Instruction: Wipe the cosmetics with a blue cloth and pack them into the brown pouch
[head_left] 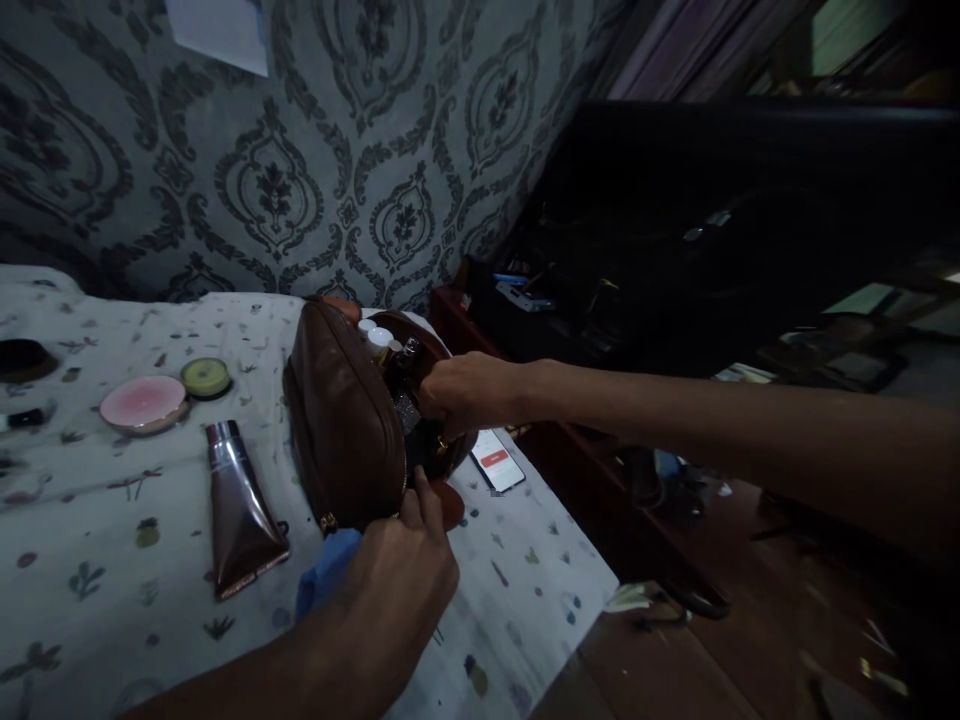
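A brown leather toiletry bag [337, 420] sits unzipped on the patterned white cover. Small bottles and jars with white lids [379, 340] show in its opening. My left hand [405, 565] grips the near rim by the zipper, its index finger pointing into the opening. Over the far side of the mouth, my right hand [465, 390] reaches in with curled fingers; whatever they hold is hidden. A grey glittery item [407, 412] lies inside beside it. Something blue [328, 568] is partly covered by my left hand. Left of the bag lies a shiny dark tube [240, 515].
A pink round compact [144, 402] and a yellow-green jar [205, 378] lie farther left, near a dark round item [24, 360]. A phone [496, 460] with a lit screen rests by the right edge. Patterned wallpaper [274, 190] rises behind; a dark cluttered area [720, 240] fills the right.
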